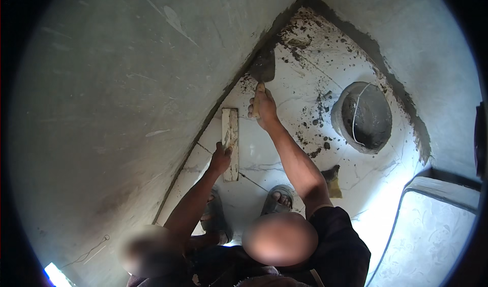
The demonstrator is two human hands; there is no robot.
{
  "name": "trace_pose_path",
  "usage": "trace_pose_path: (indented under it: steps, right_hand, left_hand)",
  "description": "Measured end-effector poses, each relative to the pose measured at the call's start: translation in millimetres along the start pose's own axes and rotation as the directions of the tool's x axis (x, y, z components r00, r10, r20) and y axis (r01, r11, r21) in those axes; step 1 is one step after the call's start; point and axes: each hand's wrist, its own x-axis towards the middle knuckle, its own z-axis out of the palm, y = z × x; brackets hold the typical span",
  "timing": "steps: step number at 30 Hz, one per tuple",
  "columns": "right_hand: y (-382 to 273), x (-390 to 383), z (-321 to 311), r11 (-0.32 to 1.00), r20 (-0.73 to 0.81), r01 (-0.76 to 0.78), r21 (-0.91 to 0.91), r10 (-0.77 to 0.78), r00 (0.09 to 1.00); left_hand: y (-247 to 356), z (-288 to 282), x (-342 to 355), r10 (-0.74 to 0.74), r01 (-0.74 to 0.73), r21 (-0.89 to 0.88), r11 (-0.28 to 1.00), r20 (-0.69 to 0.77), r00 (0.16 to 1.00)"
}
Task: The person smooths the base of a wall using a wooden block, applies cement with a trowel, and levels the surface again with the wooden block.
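My right hand (263, 106) is closed around the handle of a trowel (263, 67). The trowel's dark blade lies at the foot of the left wall, against the strip of mortar (284, 20) there. In my left hand (220, 158) is a long, narrow wooden board (231, 122), worn pale and stained. It stretches away from me, close beside the same wall, with my fingers gripping its left edge near the middle.
A mortar-stained bucket (349, 104) with a thin handle stands right on the tiled floor (254, 152). Dark crumbs (317, 122) are scattered around. A yellow and dark object (334, 183) lies near my right elbow. A mattress (432, 231) is at lower right; the right wall (427, 28) meets the left wall ahead.
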Motion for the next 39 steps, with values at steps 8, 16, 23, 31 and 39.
trace_pose_path:
  steps: [8, 16, 23, 31, 39]
  right_hand:
    - [-41.0, -132.1, -34.2, 0.991, 0.162, -0.108, 0.075, 0.095, 0.982]
    - [-127.9, -303.3, -81.1, 0.990, 0.039, 0.134, -0.035, -0.132, 0.990]
    - [-121.6, -326.5, -148.1, 0.513, -0.305, 0.105, -0.852, -0.648, 0.698]
    - [-91.3, -282.8, -132.2, 0.193, 0.030, 0.423, -0.885, -0.885, 0.466]
    - [-82.1, -64.4, -57.8, 0.904, -0.192, 0.299, -0.305, -0.366, 0.911]
  left_hand:
    - [0.9, 0.2, 8.3, -0.056, 0.055, 0.104, 0.993, 0.004, 0.998]
    - [3.1, 4.3, 17.2, -0.020, 0.026, 0.137, 0.990, -0.047, 0.999]
    - [14.5, -1.3, 16.5, -0.049, 0.053, 0.180, 0.982, -0.023, 0.999]
    - [17.0, -8.1, 16.4, -0.070, 0.061, 0.132, 0.989, 0.069, 0.995]
    - [19.2, -7.1, 17.5, -0.092, 0.078, 0.160, 0.984, 0.079, 0.993]
